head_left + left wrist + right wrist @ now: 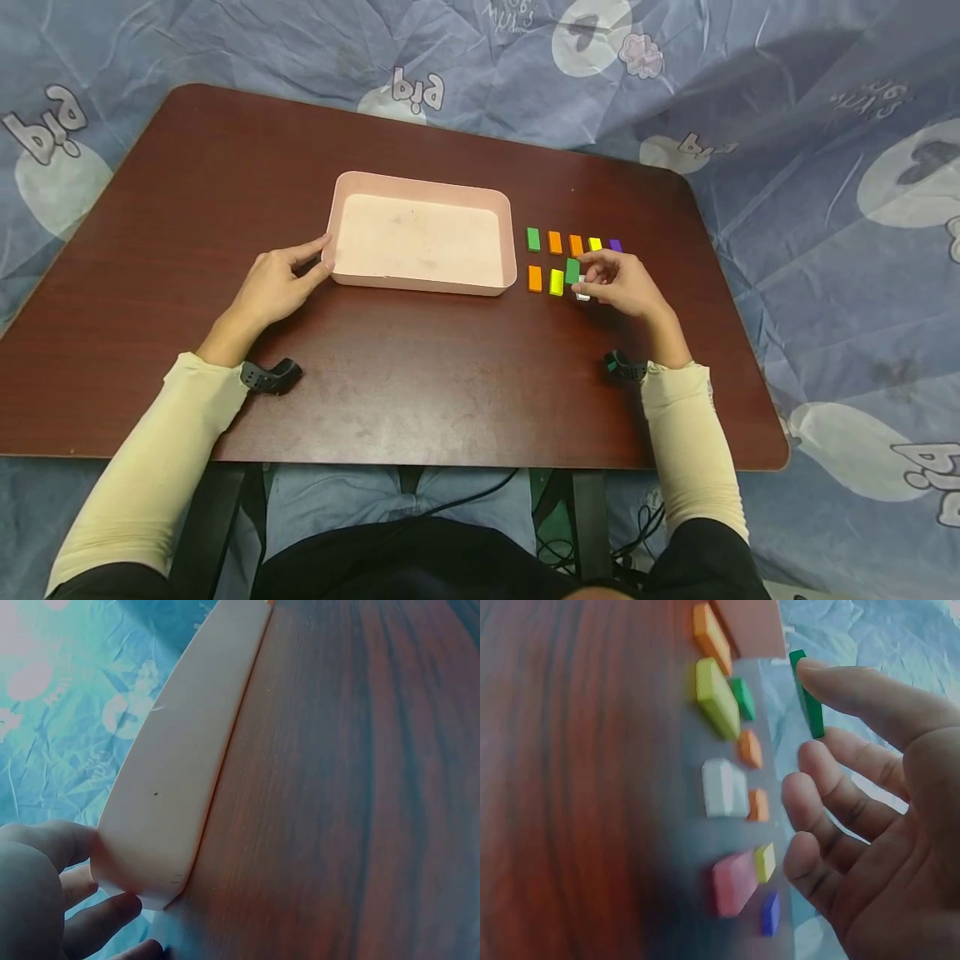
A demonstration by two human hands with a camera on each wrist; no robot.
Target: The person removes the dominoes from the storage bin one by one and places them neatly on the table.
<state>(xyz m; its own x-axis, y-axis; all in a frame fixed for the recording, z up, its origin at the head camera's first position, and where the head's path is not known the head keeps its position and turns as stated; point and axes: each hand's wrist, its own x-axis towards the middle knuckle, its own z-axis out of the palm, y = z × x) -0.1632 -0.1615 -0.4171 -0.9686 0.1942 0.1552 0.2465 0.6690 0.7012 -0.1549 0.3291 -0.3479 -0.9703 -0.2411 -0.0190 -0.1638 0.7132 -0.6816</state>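
Observation:
My right hand (621,282) pinches a small green block (810,701) between thumb and index finger, lifted off the table; its other fingers are loosely bent. Below that hand is a white block (723,787), partly covered in the head view. A pink block (734,883) shows only in the right wrist view. My left hand (276,279) touches the left end of a shallow pale pink tray (420,284), thumb and index finger extended against its outer wall. Bare floor shows inside the tray.
Right of the tray, a back row holds another green block (533,240), two orange blocks (555,242), a yellow block (595,244) and a purple block (616,246). An orange block (535,278) and a yellow block (557,282) lie in front. All rest on a brown table (450,375).

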